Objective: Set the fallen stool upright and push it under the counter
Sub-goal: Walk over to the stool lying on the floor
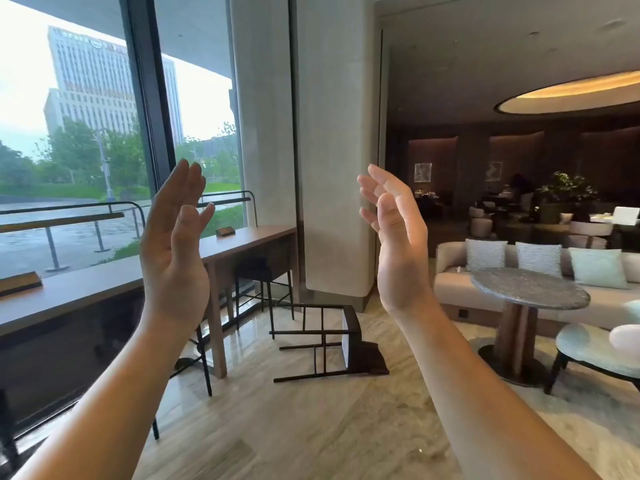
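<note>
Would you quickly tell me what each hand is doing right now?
Left hand: open, raised, holding nothing.
Right hand: open, raised, holding nothing.
The fallen stool lies untouched on the floor.

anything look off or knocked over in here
Yes: a dark stool lies on its side on the marble floor, legs pointing toward the counter, while another stool stands upright tucked under it.

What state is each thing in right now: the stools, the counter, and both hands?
Fallen stool: on its side on the floor, legs pointing left, untouched.
Second stool: upright, tucked under the counter.
Counter: standing along the window.
Left hand: raised, open, empty.
Right hand: raised, open, empty.
</note>
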